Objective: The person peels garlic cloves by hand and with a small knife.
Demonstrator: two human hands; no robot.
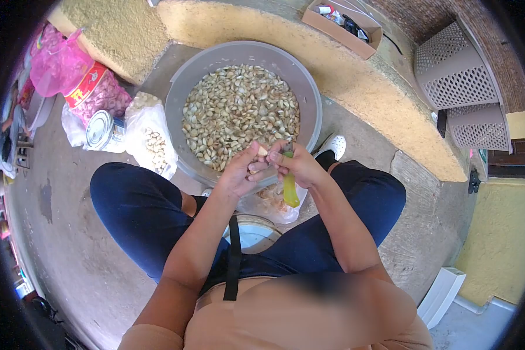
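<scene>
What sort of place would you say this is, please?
Probably a household patio or yard: a bare concrete floor, a rough yellow ledge, and a grey basin of garlic set on the ground.

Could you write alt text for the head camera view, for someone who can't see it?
A seated person's left hand holds a garlic clove while the right hand grips a yellow-handled knife, at the near rim of a grey basin full of cloves.

In our grip we see a glossy plastic handle [290, 188] and a smooth clove [262, 151]; just beyond, a matt plastic basin [177, 102].
</scene>
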